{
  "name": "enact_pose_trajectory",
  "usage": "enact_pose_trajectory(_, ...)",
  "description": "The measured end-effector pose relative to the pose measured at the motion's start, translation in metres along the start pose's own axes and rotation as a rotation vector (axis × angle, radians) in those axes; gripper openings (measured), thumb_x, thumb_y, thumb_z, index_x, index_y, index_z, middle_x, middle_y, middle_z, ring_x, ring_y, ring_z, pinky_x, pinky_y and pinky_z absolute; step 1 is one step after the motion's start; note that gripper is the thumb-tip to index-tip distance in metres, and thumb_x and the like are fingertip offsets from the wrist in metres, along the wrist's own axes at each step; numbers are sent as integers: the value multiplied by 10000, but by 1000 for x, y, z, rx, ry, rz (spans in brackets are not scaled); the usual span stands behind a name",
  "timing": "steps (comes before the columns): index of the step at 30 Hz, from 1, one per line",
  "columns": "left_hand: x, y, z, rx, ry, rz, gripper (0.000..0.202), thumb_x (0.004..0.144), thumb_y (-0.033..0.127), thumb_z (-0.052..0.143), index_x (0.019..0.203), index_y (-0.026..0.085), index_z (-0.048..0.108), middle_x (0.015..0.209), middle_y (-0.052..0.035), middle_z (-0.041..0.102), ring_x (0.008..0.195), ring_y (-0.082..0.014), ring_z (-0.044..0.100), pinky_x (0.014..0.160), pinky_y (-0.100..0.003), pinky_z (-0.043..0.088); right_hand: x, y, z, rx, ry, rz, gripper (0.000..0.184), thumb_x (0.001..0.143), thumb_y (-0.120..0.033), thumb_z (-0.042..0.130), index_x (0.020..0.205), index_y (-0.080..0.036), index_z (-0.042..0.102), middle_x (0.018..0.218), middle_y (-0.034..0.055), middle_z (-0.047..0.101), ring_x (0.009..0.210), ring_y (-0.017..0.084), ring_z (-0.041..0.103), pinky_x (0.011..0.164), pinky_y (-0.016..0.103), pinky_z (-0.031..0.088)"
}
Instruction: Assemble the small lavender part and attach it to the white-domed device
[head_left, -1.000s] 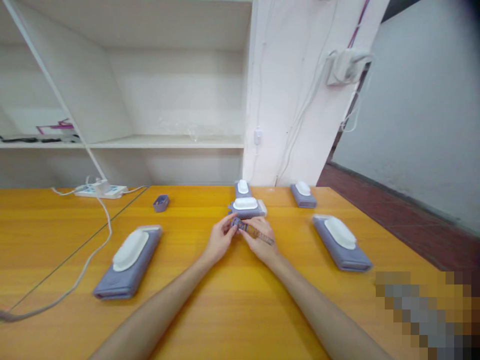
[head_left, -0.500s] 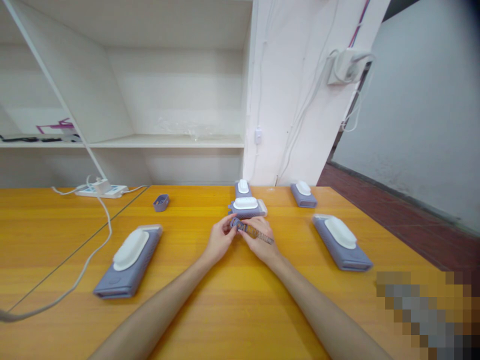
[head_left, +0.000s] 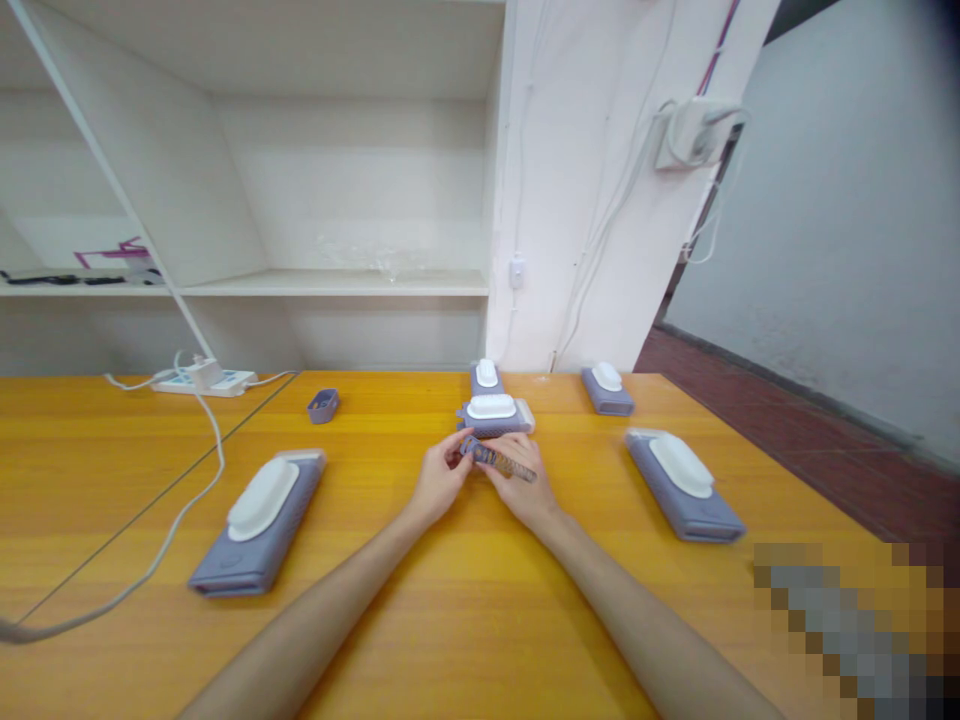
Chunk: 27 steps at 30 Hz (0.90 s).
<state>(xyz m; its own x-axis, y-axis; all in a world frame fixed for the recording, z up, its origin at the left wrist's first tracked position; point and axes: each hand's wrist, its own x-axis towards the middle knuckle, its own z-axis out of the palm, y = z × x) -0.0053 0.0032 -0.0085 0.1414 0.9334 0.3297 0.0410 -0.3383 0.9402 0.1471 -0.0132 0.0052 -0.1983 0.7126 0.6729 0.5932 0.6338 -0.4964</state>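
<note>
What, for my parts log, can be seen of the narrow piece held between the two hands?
The narrow piece is a bluish-purple strip with a paler, yellowish streak; its material is unclear. It slants from far-left to near-right just above the table. The left hand pinches its far end; the right hand supports the rest.

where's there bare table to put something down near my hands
The table is bare between the left hand and the big left device, and between the right hand and the right device. It is crowded just beyond both hands, which hold the purple strip close to the middle device; the cable crosses the far left.
</note>
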Motion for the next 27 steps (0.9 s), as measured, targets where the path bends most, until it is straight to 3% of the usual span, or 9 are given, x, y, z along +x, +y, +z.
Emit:
enact_pose_trajectory(12,0,4,-1,-88,-92,-47,464,733,206,562,1181,108,490,1000,-98,625,867,-157,586,809,-290,450,0,5,4,-88,9,40,147,767,-306,619,902,-250,602,866,-2,615,883,179,499,777,333,376)
enact_pose_trajectory(21,1,0,-1,-114,-38,-58,461,737,226,562,1177,108,494,1062,-112,604,914,-169,573,854,-319,431,0,-3,0,-30,-5,-21,188,760,-240,614,946,-234,589,938,22,605,938,195,497,815,354,386)
enact_pose_trajectory(27,1,1,-2,-121,-75,-62,458,736,226,566,1174,113,496,1083,-116,593,929,-172,568,862,-326,425,0,3,4,-46,15,25,175,737,-263,660,897,-236,596,881,9,607,897,188,501,790,338,389)
